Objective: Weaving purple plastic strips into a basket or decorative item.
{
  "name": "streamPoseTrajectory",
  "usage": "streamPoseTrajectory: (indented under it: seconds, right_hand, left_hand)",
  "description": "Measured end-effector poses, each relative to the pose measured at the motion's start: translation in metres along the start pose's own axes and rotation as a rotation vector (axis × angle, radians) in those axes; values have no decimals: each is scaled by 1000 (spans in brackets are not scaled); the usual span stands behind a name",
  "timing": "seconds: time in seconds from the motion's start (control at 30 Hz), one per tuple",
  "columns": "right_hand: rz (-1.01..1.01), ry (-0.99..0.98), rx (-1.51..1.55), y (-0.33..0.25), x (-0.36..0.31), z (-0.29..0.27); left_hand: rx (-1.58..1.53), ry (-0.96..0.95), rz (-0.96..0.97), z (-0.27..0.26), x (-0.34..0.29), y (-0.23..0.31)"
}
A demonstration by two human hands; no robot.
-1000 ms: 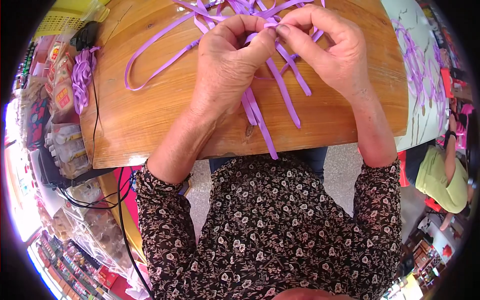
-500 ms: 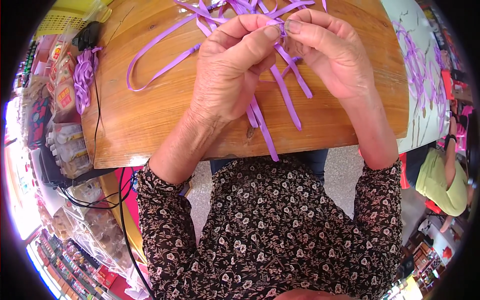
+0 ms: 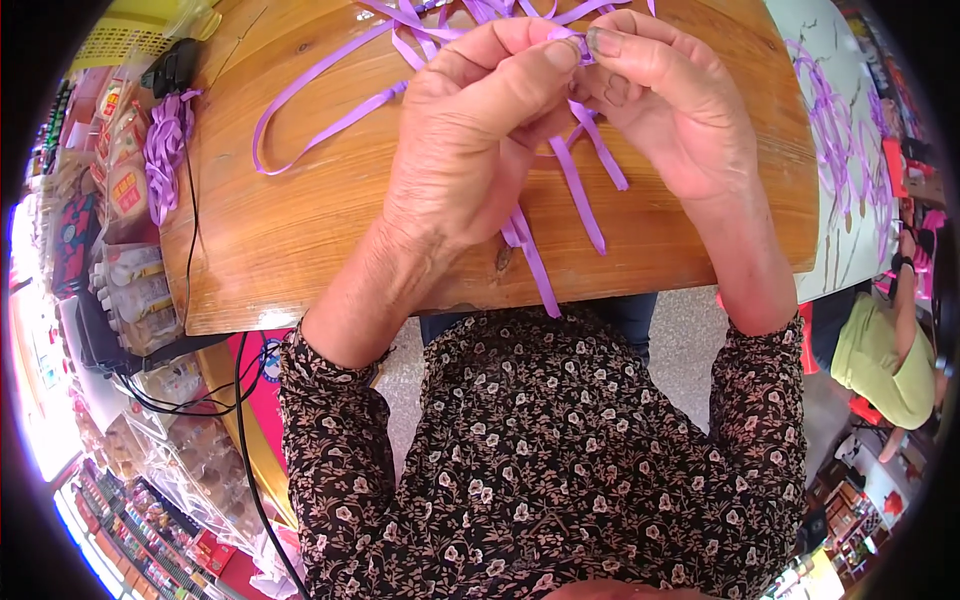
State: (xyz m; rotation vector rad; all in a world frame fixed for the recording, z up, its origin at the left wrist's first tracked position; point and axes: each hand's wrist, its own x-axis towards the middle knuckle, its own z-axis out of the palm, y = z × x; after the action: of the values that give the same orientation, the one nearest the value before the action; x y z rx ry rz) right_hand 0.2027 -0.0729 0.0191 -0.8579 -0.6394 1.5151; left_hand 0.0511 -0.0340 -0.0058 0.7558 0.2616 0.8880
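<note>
Over the far part of the wooden table (image 3: 330, 240), both hands meet at a small bunched piece of purple ribbon. My left hand (image 3: 490, 110) pinches the ribbon (image 3: 572, 185) between thumb and forefinger. Close against it, my right hand (image 3: 670, 100) is closed too, thumb and forefinger at the same bunched spot, its other fingers curled. Loose ribbon ends hang below the hands toward the near table edge. A long ribbon loop (image 3: 262, 135) curves across the wood to the left, and more ribbons lie heaped beyond the hands. Fingers partly cover the bunched spot.
At the left edge hangs a purple ribbon bundle (image 3: 168, 155) near a black cable (image 3: 195, 215) and packaged goods (image 3: 140, 290). More purple ribbons (image 3: 835, 130) lie on a white marbled table (image 3: 815, 280) at right. A person in a light green top (image 3: 880, 360) sits beyond it.
Both hands have shifted slightly to the right, with the pinched ribbon between them. The hanging ribbon ends moved a little with them.
</note>
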Motion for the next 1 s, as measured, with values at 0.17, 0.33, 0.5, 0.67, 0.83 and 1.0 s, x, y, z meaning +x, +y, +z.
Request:
streamPoseTrajectory:
  seconds: [0.17, 0.33, 0.5, 0.67, 0.83, 1.0]
  right_hand:
    - [49, -55, 28, 0, 0, 0]
    - [26, -55, -17, -3, -5, -1]
    - [-89, -43, -143, -8, -6, -2]
    - [-1047, -778, -261, 14, 52, -27]
    - [-1255, -711, -188, 24, 63, -13]
    - [-776, -18, -1073, -12, -13, 18]
  left_hand:
    - [-96, 74, -52, 2, -3, -1]
    - [-29, -50, -25, -1, -3, -2]
    - [62, -70, -22, -1, -3, -1]
    - [-86, -113, -65, -8, 2, -5]
    - [-156, -10, -105, -4, 0, -5]
    - [-192, -1, -105, -8, -1, -3]
